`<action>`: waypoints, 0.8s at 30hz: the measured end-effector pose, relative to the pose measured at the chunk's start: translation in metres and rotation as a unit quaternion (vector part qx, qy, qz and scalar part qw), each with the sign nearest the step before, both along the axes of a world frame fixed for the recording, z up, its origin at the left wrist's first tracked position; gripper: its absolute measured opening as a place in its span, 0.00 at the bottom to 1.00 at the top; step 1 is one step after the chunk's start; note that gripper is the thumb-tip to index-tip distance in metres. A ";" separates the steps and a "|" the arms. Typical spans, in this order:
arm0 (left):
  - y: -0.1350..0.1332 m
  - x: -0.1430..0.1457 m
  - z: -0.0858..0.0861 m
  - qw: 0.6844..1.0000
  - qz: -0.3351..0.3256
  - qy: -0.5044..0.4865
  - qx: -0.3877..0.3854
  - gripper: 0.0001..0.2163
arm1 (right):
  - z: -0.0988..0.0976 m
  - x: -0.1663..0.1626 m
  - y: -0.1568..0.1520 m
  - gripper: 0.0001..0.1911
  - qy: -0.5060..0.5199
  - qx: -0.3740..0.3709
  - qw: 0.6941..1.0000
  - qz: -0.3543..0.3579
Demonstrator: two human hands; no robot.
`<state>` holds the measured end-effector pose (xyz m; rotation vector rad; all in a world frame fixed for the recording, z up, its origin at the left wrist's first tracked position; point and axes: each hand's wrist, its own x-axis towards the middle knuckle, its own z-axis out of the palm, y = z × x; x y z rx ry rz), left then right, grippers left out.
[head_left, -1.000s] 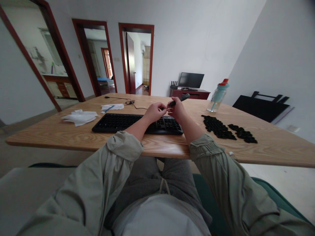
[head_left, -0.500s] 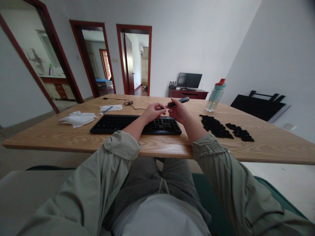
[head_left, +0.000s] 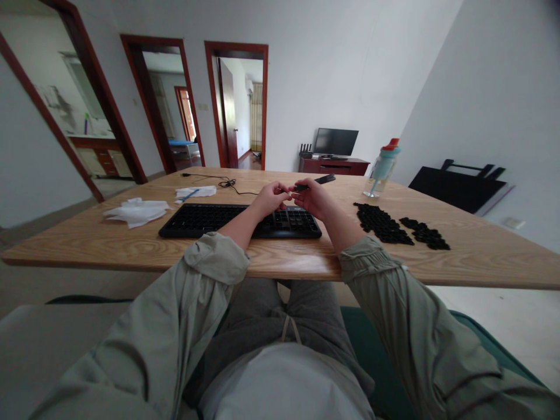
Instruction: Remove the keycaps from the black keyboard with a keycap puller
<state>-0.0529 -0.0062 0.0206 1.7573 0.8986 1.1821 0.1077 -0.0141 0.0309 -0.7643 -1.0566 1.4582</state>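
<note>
Both my hands meet just above the right part of a black keyboard (head_left: 210, 220) on a wooden table (head_left: 131, 248). My right hand (head_left: 315, 200) is closed round a slim dark tool (head_left: 318, 181) whose handle points up and to the right. My left hand (head_left: 271, 198) pinches at the tool's tip; what sits between those fingers is too small to name. Many black keycaps (head_left: 385, 223) lie in two loose groups on the table to the right of my hands.
White tissues (head_left: 136, 210) and a folded cloth (head_left: 195, 192) lie at the table's left, with the keyboard's cable (head_left: 227, 183) behind. A teal bottle with a red cap (head_left: 382, 168) stands at the back right. Doorways, a TV stand and a folded black table lie beyond.
The tool in my right hand has tilted lower, closer to level. My hands have stayed together over the keyboard, and the view has shifted slightly.
</note>
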 end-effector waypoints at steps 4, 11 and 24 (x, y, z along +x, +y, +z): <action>-0.003 -0.001 0.003 1.000 0.005 -0.006 -0.005 0.04 | 0.001 -0.003 -0.002 0.11 -0.059 -0.004 0.998 -0.031; 0.001 -0.002 0.001 1.000 0.008 -0.017 -0.001 0.03 | 0.003 -0.004 -0.002 0.13 -0.062 -0.006 0.996 -0.067; 0.000 -0.005 0.003 0.997 0.045 -0.061 0.000 0.07 | -0.001 0.000 0.008 0.09 0.005 0.002 0.997 -0.072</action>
